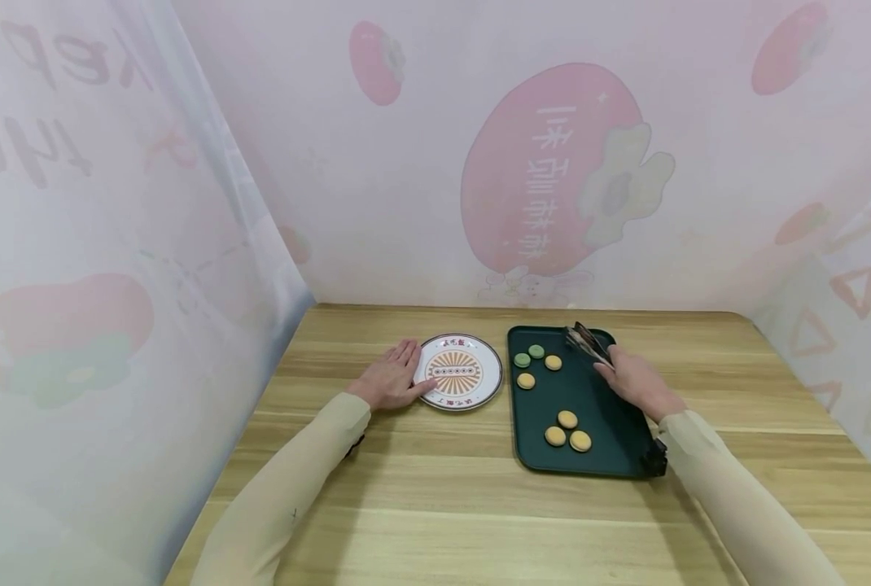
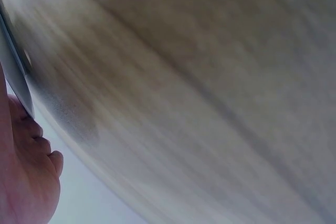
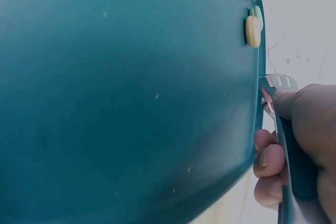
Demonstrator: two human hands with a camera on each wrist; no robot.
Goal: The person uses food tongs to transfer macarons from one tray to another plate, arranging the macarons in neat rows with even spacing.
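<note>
My left hand (image 1: 390, 379) rests against the left rim of a round white plate (image 1: 485, 382) with an orange sunburst print; its fingers lie straight and the thumb reaches over the rim. In the left wrist view, the plate edge (image 2: 18, 72) shows beside the fingers. With my right hand (image 1: 639, 382) I grip metal serving tongs (image 1: 588, 343) with dark handles, held over the far right part of a dark green tray (image 1: 589, 391). The slotted tong tip (image 3: 281, 81) shows in the right wrist view. Two green macarons (image 1: 536, 352) and several yellow macarons (image 1: 567, 419) lie on the tray.
Plate and tray stand side by side on a wood-grain table (image 1: 435, 505). White curtains (image 1: 406, 179) with pink fruit prints hang behind the table and at both sides. A small black object (image 1: 654, 458) shows by my right wrist, near the tray's front right corner.
</note>
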